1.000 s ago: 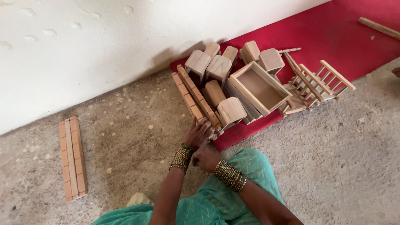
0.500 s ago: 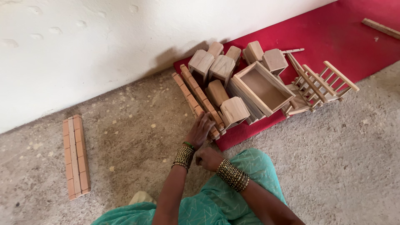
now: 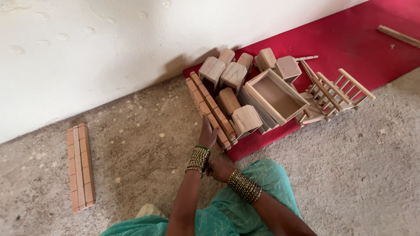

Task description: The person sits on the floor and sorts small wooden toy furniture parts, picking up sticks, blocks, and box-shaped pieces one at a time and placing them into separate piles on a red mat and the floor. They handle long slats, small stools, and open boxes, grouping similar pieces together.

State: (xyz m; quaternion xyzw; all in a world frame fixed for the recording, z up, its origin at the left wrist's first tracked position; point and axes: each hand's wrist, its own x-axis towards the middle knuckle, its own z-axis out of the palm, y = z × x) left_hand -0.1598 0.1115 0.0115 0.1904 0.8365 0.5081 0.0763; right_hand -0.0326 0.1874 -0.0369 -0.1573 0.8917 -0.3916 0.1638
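My left hand (image 3: 208, 134) lies flat with fingers stretched out. It touches the near end of a long slatted wooden rail (image 3: 210, 109) that runs along the left edge of a red mat (image 3: 350, 39). My right hand (image 3: 218, 168) is curled just behind it, against the green and gold bangles (image 3: 199, 158) on my left wrist, and nothing shows in its fingers. Beside the rail are small wooden blocks (image 3: 245, 119), an open wooden box (image 3: 276, 97) and a small wooden chair frame (image 3: 334, 91) lying tipped.
A second slatted wooden rail (image 3: 80, 167) lies alone on the rough concrete floor at the left. A white wall (image 3: 109, 48) stands behind. A loose wooden strip (image 3: 398, 36) rests on the mat at the far right. My teal-clad knees (image 3: 245, 205) fill the bottom.
My left hand has slid a little farther forward along the rail. My right hand stays by the left wrist.
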